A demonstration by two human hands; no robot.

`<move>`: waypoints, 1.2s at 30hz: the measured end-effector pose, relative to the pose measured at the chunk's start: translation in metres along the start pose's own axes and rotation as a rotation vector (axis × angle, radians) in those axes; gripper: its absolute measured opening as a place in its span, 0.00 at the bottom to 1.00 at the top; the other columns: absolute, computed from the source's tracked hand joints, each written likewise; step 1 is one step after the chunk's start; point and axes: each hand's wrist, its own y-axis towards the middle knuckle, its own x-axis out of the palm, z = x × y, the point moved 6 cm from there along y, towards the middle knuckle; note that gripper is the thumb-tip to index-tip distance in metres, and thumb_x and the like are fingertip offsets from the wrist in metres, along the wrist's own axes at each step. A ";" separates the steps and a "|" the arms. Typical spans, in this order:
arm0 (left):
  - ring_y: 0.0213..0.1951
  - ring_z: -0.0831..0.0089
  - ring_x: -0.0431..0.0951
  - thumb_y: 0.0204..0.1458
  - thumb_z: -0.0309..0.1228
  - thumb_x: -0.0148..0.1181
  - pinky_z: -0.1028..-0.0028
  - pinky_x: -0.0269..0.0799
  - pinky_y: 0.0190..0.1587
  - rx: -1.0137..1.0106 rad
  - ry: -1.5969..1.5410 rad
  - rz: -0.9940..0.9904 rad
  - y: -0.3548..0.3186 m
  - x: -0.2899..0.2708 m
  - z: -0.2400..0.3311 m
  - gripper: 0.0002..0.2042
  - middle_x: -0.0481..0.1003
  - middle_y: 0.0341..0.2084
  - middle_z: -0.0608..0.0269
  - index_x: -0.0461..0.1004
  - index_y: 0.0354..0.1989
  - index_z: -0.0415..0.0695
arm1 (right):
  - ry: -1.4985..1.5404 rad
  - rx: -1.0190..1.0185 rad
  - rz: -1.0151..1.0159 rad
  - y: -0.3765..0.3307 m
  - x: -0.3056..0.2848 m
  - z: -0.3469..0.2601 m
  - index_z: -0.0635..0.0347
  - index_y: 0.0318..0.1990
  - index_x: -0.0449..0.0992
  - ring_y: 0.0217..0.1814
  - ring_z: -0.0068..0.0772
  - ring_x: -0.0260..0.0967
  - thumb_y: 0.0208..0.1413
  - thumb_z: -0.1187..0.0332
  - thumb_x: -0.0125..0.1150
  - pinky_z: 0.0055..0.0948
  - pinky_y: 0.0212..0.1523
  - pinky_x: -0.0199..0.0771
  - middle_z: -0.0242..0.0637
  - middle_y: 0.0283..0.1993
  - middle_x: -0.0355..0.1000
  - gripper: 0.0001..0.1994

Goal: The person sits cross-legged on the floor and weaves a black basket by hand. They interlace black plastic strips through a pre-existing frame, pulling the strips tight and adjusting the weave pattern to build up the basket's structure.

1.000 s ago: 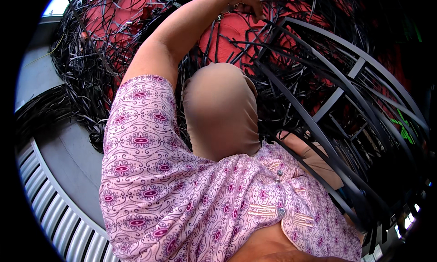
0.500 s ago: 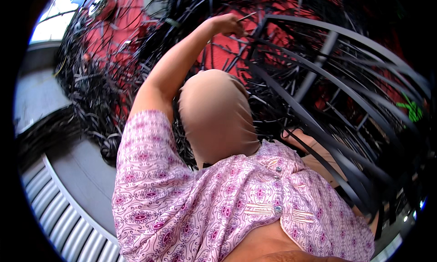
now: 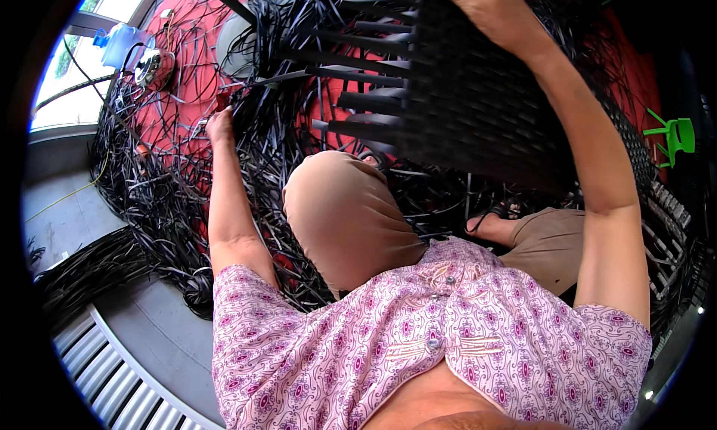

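- Two bare hands were counted, both raised over a huge tangle of black strips (image 3: 187, 198) spread across the red floor (image 3: 175, 109).
- One woven panel (image 3: 485, 109) was seen up top, made of flat black strips plaited tight on the right half, with loose flat ends sticking out to the left like a comb.
- The right hand (image 3: 485, 4) was laid on the panel's upper edge; how far the fingers were curled round it couldn't be made out, since they were cut off by the frame's rim.
- The left hand (image 3: 221, 124) was stretched out to the loose strips on the floor, fingers pinched shut on what looked like a strip end, though the exact bit gripped was too small to tell.
- One pink patterned shirt (image 3: 418, 340) with two buttons was worn, soft and thin-looking.
- One small green plastic chair (image 3: 676, 135) was spotted far right.
- One pale blue jug (image 3: 119, 45) was parked near the window, upper left.
- One ribbed metal grating (image 3: 104, 370) was noted lower left.
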 end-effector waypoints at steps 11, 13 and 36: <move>0.22 0.79 0.69 0.48 0.35 0.72 0.76 0.62 0.24 0.122 -0.174 0.251 0.029 -0.177 0.004 0.09 0.74 0.20 0.72 0.78 0.27 0.45 | -0.214 -0.096 0.051 0.025 0.068 0.020 0.61 0.36 0.80 0.39 0.50 0.76 0.61 0.58 0.56 0.41 0.42 0.74 0.50 0.34 0.77 0.15; 0.24 0.77 0.73 0.48 0.34 0.71 0.75 0.67 0.27 0.222 -0.191 0.326 0.036 -0.188 0.023 0.09 0.75 0.21 0.70 0.76 0.26 0.45 | -0.340 -0.123 0.114 0.018 0.072 0.009 0.61 0.35 0.80 0.39 0.49 0.76 0.60 0.60 0.57 0.41 0.42 0.74 0.49 0.33 0.76 0.13; 0.24 0.87 0.68 0.54 0.31 0.65 0.82 0.62 0.27 0.780 -0.059 -0.638 -0.285 0.070 0.378 0.07 0.73 0.23 0.75 0.83 0.37 0.42 | -0.310 -0.281 0.277 -0.099 0.069 -0.018 0.56 0.49 0.75 0.57 0.39 0.68 0.52 0.61 0.68 0.39 0.61 0.64 0.35 0.52 0.69 0.18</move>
